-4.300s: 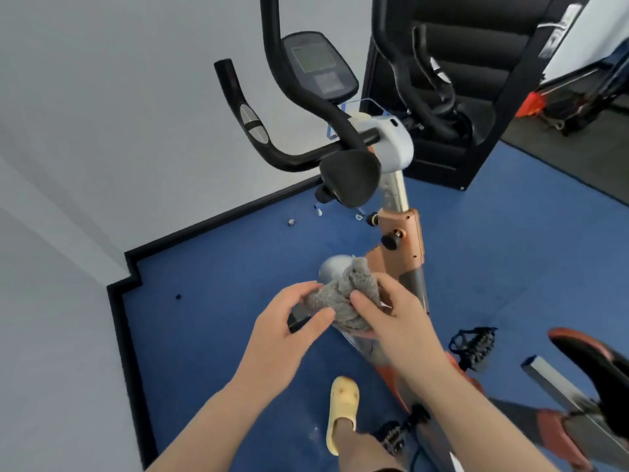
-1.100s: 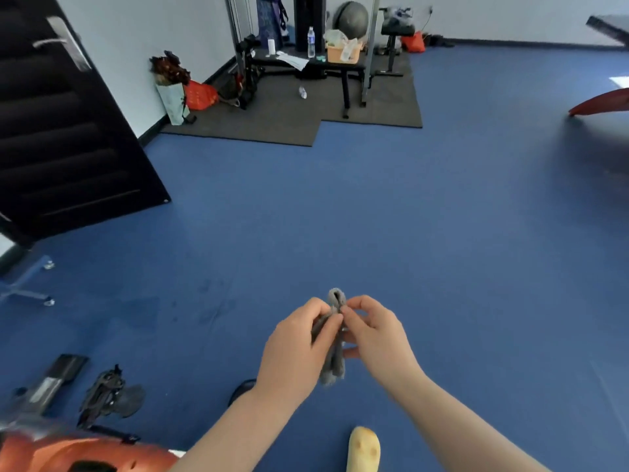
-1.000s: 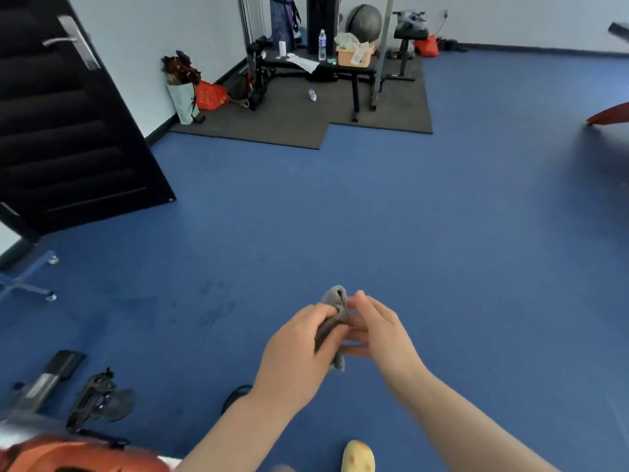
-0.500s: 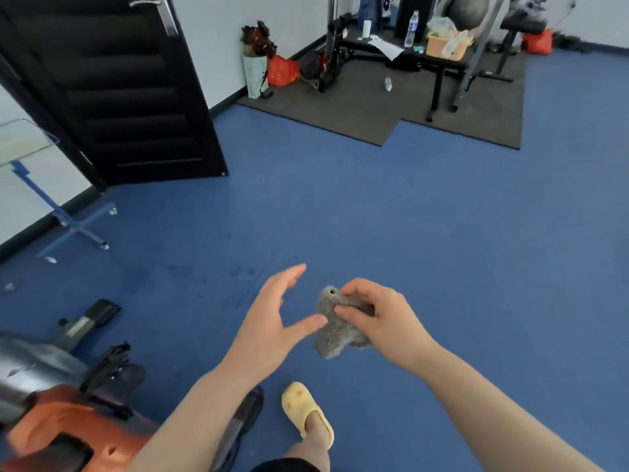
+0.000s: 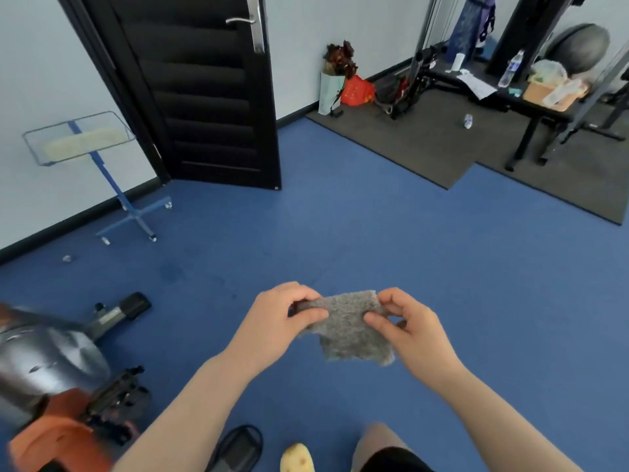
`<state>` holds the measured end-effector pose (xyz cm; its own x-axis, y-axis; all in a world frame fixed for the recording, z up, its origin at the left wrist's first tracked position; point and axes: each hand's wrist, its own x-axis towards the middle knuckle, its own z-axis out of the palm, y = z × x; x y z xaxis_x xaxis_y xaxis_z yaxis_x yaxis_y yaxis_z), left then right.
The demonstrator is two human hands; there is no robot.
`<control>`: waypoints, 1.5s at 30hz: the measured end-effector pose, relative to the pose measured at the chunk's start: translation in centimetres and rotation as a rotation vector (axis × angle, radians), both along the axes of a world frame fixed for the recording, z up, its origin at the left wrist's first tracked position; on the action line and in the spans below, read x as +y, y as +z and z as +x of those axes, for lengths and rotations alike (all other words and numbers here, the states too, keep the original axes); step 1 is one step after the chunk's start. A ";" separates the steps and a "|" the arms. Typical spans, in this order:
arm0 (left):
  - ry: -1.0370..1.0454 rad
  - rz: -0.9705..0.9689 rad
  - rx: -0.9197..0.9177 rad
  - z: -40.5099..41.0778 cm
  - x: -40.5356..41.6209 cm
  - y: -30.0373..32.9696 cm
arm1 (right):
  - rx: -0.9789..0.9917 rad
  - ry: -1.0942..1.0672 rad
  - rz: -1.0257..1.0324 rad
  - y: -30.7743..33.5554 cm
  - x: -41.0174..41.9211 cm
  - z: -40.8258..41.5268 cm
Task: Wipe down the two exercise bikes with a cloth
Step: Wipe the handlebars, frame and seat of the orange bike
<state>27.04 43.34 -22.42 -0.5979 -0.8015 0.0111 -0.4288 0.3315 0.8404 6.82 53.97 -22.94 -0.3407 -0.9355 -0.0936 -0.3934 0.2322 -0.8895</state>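
A grey fuzzy cloth [image 5: 350, 330] is spread out flat between my hands, above the blue floor. My left hand [image 5: 277, 323] pinches its upper left corner. My right hand [image 5: 406, 327] pinches its upper right edge with thumb and fingers. The lower part of one exercise bike [image 5: 47, 373] lies at the bottom left: a silver flywheel cover, an orange body and a black pedal [image 5: 114, 400]. Its handlebars and seat are out of frame. No second bike is in sight.
A black door [image 5: 200, 90] stands open at the upper left. Beside it is a blue stand with a wire tray [image 5: 81, 139]. A dark mat with a weight bench [image 5: 510, 93], bottles and bags lies at the upper right. My yellow slipper [image 5: 297, 459] shows at the bottom.
The view swung away from the bike to the open floor, then back left. My left hand, open half a second ago, now pinches the cloth, which went from bunched to spread out.
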 end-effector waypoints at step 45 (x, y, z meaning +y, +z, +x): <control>1.035 0.022 -0.345 21.8 -22.5 -3.5 | 0.785 1.357 -0.334 -1.0 -47.7 25.6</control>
